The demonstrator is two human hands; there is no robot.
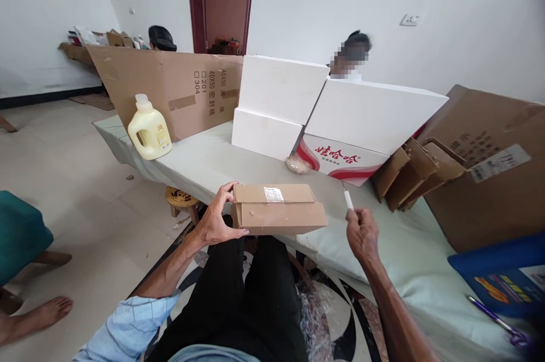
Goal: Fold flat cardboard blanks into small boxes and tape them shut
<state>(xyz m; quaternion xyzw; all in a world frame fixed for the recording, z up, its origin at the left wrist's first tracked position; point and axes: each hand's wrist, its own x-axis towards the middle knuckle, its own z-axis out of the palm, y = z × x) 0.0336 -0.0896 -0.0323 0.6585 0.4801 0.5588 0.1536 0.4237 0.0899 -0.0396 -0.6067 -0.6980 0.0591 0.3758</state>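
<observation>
My left hand point(217, 220) grips the left end of a small brown cardboard box point(281, 215), thumb below and fingers on top. A strip of shiny clear tape sits on the box's top flap, and a gap runs along the front edge of that flap. The box is held at the near edge of the cloth-covered table point(204, 163). To its right, my right hand point(363, 234) is closed around a slim white-handled tool point(348, 200) with a thin dark tip pointing up and away. The tool is apart from the box; its exact kind is too small to tell.
White boxes point(281, 87) stand stacked across the table, with a small clear-wrapped bundle point(298, 164) before them. A yellow jug point(149, 129) is at left. Folded cardboard point(419, 172), a blue container point(502, 274) and a purple-handled tool point(496, 316) lie right. A person sits behind the boxes.
</observation>
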